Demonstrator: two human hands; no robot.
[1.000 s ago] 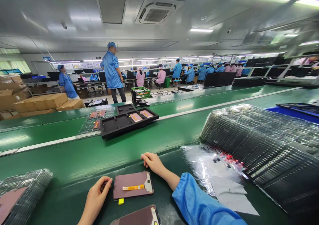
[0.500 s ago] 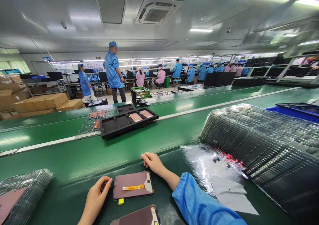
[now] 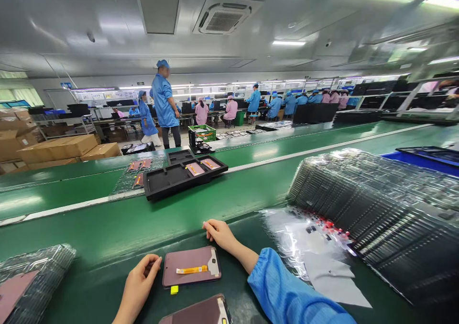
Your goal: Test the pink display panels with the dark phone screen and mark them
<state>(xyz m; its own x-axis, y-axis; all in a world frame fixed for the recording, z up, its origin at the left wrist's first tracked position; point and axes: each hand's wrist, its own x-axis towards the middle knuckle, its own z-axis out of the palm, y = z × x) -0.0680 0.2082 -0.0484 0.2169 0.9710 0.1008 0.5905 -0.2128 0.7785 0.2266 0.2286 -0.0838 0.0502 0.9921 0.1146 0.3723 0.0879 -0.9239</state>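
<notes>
A pinkish-brown phone screen panel (image 3: pixel 193 262) with an orange flex strip lies on the dark green mat, a yellow tab (image 3: pixel 174 290) at its lower edge. Just left of the panel rests my left hand (image 3: pixel 139 281), fingers curled together, with nothing visible in them. My right hand (image 3: pixel 219 234) lies above the panel's upper right corner, its fingers also curled closed and no object showing. A second panel (image 3: pixel 197 312) is partly cut off at the bottom edge of the view.
Stacked clear trays (image 3: pixel 358 195) stand at the right beside peeled films (image 3: pixel 322 257). Another tray stack (image 3: pixel 53 271) is at the lower left. Across the green bench lies a black compartment tray (image 3: pixel 168 183) holding panels. People work in the background.
In the background, a person in blue has moved right, closer to the standing person. My hands and the panels have not visibly moved.
</notes>
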